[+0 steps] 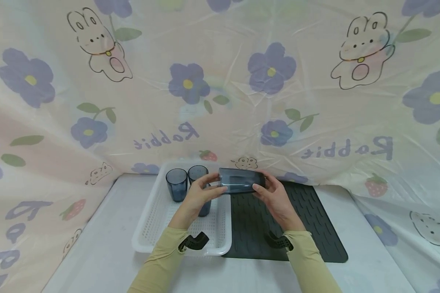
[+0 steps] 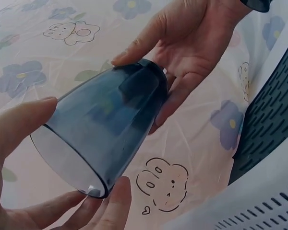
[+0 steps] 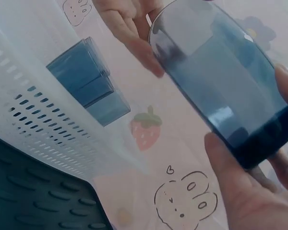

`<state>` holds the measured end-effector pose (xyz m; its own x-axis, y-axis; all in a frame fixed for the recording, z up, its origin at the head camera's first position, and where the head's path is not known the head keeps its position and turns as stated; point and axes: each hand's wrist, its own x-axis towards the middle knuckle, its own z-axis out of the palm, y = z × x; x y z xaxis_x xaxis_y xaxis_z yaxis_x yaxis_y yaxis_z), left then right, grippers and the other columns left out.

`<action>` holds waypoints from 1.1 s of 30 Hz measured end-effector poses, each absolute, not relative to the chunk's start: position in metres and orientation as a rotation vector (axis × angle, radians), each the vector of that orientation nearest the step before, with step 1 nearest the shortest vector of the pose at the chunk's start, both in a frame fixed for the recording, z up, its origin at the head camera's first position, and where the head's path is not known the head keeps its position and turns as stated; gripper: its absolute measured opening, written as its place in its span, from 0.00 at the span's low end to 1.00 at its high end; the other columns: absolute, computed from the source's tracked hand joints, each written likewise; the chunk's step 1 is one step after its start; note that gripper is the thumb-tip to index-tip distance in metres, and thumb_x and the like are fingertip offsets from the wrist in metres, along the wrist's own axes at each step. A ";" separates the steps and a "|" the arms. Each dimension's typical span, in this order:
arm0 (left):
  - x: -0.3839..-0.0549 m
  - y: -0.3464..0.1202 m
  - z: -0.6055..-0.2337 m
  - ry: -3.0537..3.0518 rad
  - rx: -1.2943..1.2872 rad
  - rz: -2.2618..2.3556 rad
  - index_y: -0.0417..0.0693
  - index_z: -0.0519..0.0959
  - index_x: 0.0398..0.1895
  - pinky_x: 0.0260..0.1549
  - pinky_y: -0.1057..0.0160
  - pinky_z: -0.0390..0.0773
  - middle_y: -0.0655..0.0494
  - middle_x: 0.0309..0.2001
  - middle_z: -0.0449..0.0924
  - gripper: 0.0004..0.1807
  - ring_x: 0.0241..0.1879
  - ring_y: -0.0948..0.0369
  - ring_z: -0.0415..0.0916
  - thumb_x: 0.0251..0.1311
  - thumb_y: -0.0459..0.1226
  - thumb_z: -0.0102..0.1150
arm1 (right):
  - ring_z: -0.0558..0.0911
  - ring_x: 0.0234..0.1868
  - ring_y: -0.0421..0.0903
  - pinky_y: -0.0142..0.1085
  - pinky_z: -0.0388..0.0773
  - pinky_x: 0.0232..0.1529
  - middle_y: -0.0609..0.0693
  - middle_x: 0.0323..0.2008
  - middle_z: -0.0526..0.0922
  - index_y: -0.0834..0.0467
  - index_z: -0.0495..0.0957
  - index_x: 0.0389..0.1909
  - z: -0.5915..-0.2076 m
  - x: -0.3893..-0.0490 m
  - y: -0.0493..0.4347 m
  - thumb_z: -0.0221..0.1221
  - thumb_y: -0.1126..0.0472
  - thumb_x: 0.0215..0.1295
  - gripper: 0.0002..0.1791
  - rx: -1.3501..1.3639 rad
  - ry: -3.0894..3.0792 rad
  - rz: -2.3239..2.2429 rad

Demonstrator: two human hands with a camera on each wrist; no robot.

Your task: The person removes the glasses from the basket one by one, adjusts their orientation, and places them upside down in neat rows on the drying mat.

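Note:
A blue-tinted drinking glass [image 1: 242,180] lies sideways in the air, its open rim to the left and its thick base to the right. My left hand [image 1: 201,194] pinches the rim end between thumb and fingers. Around the base end, my right hand [image 1: 276,200] grips with thumb and fingers. The left wrist view shows the same glass [image 2: 105,124] with both hands on it. Several more blue glasses [image 1: 177,185] stand upright in a white perforated basket [image 1: 146,236] to the left; my left hand and forearm partly cover them.
A black ridged drying mat [image 1: 315,228] lies right of the basket on the white table [image 1: 106,244]. A curtain [image 1: 227,122] printed with rabbits and flowers hangs close behind and at both sides. In the right wrist view, glass rims [image 3: 98,86] rise above the basket's edge.

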<state>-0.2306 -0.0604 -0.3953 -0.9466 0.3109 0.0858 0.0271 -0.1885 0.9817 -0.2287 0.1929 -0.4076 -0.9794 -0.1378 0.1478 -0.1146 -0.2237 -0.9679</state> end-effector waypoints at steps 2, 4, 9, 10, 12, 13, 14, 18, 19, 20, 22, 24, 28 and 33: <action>-0.230 -0.061 -0.395 1.874 0.401 2.237 0.47 0.67 0.66 0.52 0.57 0.78 0.47 0.62 0.67 0.36 0.56 0.53 0.73 0.53 0.36 0.70 | 0.76 0.49 0.47 0.42 0.79 0.50 0.56 0.57 0.70 0.59 0.62 0.68 -0.406 -0.227 0.194 0.63 0.65 0.63 0.34 -0.303 1.957 -2.439; -0.231 -0.063 -0.395 1.871 0.415 2.232 0.46 0.67 0.66 0.53 0.57 0.77 0.46 0.62 0.67 0.35 0.56 0.52 0.73 0.54 0.36 0.69 | 0.77 0.49 0.46 0.42 0.79 0.50 0.55 0.57 0.71 0.58 0.62 0.68 -0.404 -0.225 0.195 0.63 0.65 0.63 0.34 -0.291 1.976 -2.440; -0.233 -0.072 -0.393 1.814 0.446 2.286 0.41 0.66 0.65 0.55 0.55 0.76 0.40 0.62 0.66 0.29 0.57 0.48 0.72 0.61 0.34 0.62 | 0.76 0.51 0.45 0.36 0.80 0.47 0.54 0.57 0.71 0.56 0.63 0.68 -0.400 -0.220 0.203 0.63 0.64 0.63 0.32 -0.278 2.032 -2.472; -0.234 -0.075 -0.392 1.807 0.449 2.300 0.41 0.67 0.65 0.55 0.55 0.75 0.39 0.61 0.66 0.28 0.57 0.48 0.71 0.62 0.34 0.61 | 0.76 0.51 0.44 0.34 0.80 0.46 0.54 0.58 0.70 0.55 0.64 0.67 -0.400 -0.219 0.206 0.63 0.65 0.63 0.32 -0.272 2.033 -2.488; -0.235 -0.080 -0.391 1.790 0.462 2.320 0.39 0.67 0.65 0.56 0.53 0.74 0.39 0.61 0.67 0.27 0.58 0.46 0.70 0.64 0.34 0.59 | 0.76 0.52 0.44 0.33 0.80 0.45 0.54 0.57 0.70 0.55 0.65 0.67 -0.399 -0.218 0.210 0.62 0.65 0.64 0.31 -0.266 2.039 -2.513; -0.235 -0.083 -0.389 1.790 0.464 2.325 0.39 0.67 0.64 0.57 0.53 0.74 0.39 0.60 0.68 0.27 0.58 0.46 0.70 0.64 0.35 0.59 | 0.75 0.52 0.44 0.33 0.80 0.45 0.53 0.57 0.70 0.55 0.65 0.67 -0.399 -0.217 0.213 0.62 0.65 0.64 0.31 -0.262 2.039 -2.522; -0.235 -0.085 -0.388 1.797 0.466 2.324 0.39 0.67 0.64 0.57 0.53 0.74 0.40 0.60 0.69 0.27 0.59 0.45 0.70 0.64 0.36 0.59 | 0.75 0.52 0.44 0.33 0.80 0.45 0.52 0.57 0.70 0.55 0.65 0.67 -0.399 -0.217 0.215 0.62 0.65 0.64 0.30 -0.261 2.035 -2.530; -0.235 -0.095 -0.387 1.808 0.470 2.320 0.36 0.65 0.65 0.58 0.53 0.73 0.40 0.61 0.70 0.29 0.61 0.43 0.67 0.65 0.40 0.59 | 0.75 0.52 0.43 0.33 0.80 0.46 0.52 0.56 0.70 0.55 0.65 0.67 -0.400 -0.215 0.223 0.60 0.67 0.65 0.30 -0.261 2.008 -2.564; -0.235 -0.097 -0.387 1.807 0.463 2.322 0.36 0.65 0.65 0.58 0.53 0.73 0.39 0.61 0.70 0.29 0.61 0.43 0.66 0.65 0.41 0.59 | 0.75 0.52 0.43 0.33 0.80 0.46 0.52 0.56 0.70 0.55 0.64 0.67 -0.400 -0.215 0.225 0.60 0.68 0.65 0.30 -0.259 2.000 -2.570; -0.235 -0.099 -0.387 1.805 0.462 2.324 0.35 0.65 0.66 0.58 0.53 0.73 0.39 0.61 0.70 0.30 0.62 0.42 0.66 0.65 0.41 0.58 | 0.75 0.52 0.43 0.33 0.80 0.46 0.52 0.56 0.70 0.55 0.64 0.67 -0.401 -0.214 0.227 0.59 0.68 0.65 0.30 -0.254 1.999 -2.573; -0.235 -0.102 -0.387 1.792 0.458 2.339 0.34 0.65 0.65 0.57 0.53 0.73 0.38 0.61 0.70 0.29 0.62 0.40 0.64 0.65 0.40 0.58 | 0.76 0.51 0.42 0.32 0.80 0.45 0.52 0.56 0.70 0.56 0.64 0.67 -0.403 -0.213 0.231 0.59 0.69 0.65 0.30 -0.238 2.004 -2.576; -0.235 -0.104 -0.388 1.793 0.443 2.341 0.33 0.64 0.66 0.57 0.53 0.73 0.36 0.61 0.69 0.30 0.62 0.40 0.64 0.65 0.39 0.58 | 0.76 0.50 0.42 0.32 0.80 0.45 0.52 0.56 0.69 0.56 0.64 0.67 -0.406 -0.212 0.234 0.60 0.68 0.65 0.30 -0.216 2.021 -2.569; -0.237 -0.110 -0.391 1.807 0.411 2.344 0.33 0.64 0.65 0.56 0.52 0.74 0.33 0.62 0.66 0.29 0.61 0.40 0.66 0.65 0.38 0.58 | 0.75 0.51 0.42 0.32 0.80 0.45 0.52 0.58 0.67 0.55 0.64 0.67 -0.412 -0.208 0.241 0.60 0.69 0.64 0.30 -0.173 2.032 -2.567; -0.240 -0.118 -0.396 1.857 0.388 2.324 0.34 0.64 0.66 0.57 0.53 0.74 0.31 0.62 0.65 0.29 0.60 0.40 0.66 0.65 0.38 0.59 | 0.75 0.51 0.41 0.30 0.80 0.44 0.52 0.58 0.67 0.56 0.65 0.66 -0.417 -0.205 0.252 0.60 0.69 0.64 0.29 -0.143 2.034 -2.575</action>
